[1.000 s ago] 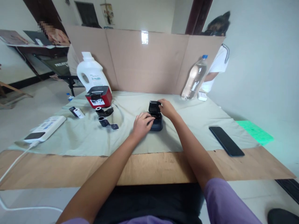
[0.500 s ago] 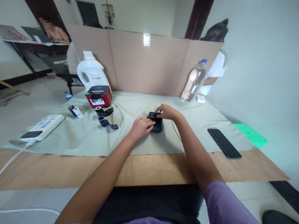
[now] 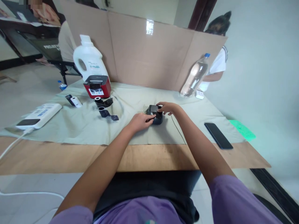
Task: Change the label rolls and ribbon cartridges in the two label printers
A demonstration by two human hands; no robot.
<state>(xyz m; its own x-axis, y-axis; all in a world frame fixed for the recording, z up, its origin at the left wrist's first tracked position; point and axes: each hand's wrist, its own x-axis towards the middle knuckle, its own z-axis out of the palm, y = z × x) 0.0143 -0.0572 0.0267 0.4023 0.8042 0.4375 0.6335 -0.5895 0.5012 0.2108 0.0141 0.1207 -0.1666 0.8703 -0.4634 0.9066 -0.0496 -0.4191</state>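
A small black label printer [image 3: 157, 120], boxy with a dark grey lid on top, sits on the cloth in front of me. My left hand [image 3: 140, 121] holds its left side, with the index finger stretched across the front of the top. At the lid's right and rear edge is my right hand [image 3: 170, 108], thumb and index finger on it and the other fingers curled. The lid lies down over the body. Fingers hide part of the printer's top and left side. A thin cable [image 3: 177, 128] runs over the cloth below my right hand.
Left on the cloth are a red-black printer [image 3: 106, 89], a white jug [image 3: 90, 60], dark film rolls [image 3: 102, 112], a white roll [image 3: 76, 102] and a power strip [image 3: 40, 115]. A leaning bottle [image 3: 195, 77] and phone [image 3: 218, 135] lie right. Cardboard [image 3: 149, 56] stands behind; people sit beyond.
The printer's lid has come down from a raised position over the open compartment. My right hand has flattened onto it. The view has tilted downward.
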